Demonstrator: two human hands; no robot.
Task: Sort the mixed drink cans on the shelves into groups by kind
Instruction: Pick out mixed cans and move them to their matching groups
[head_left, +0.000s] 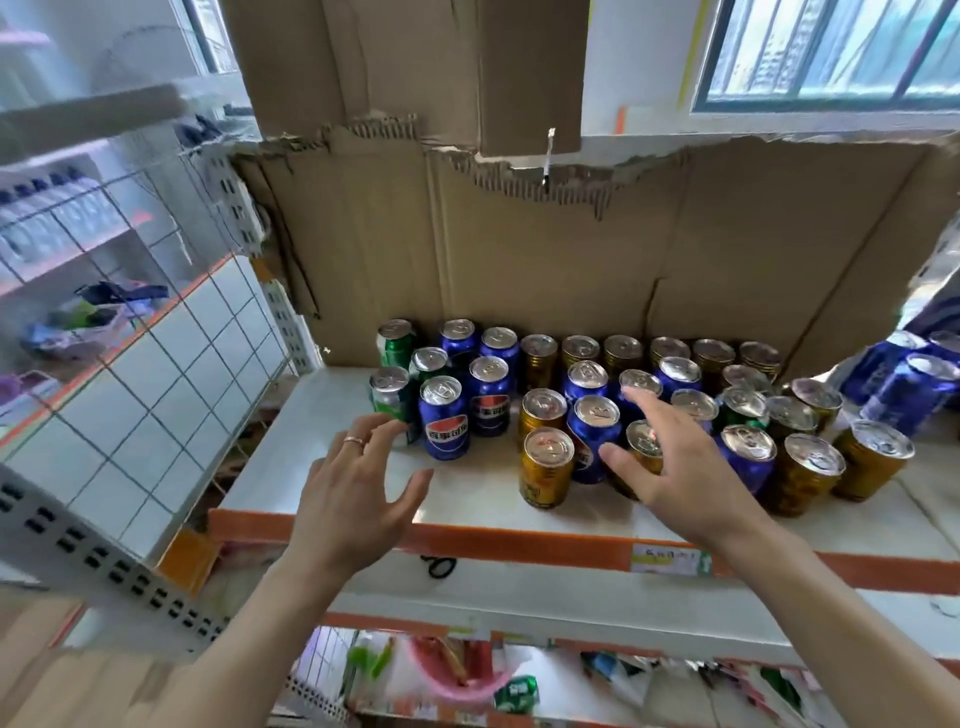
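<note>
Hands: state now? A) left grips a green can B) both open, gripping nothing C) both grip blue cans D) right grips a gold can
B: the left hand and right hand both show spread fingers, curled round nothing.

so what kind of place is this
Likely a small shop: a white shelf with an orange front strip and a paper shelf label, packed blue, gold and green drink cans, and clear water bottles shelved to the left.
</note>
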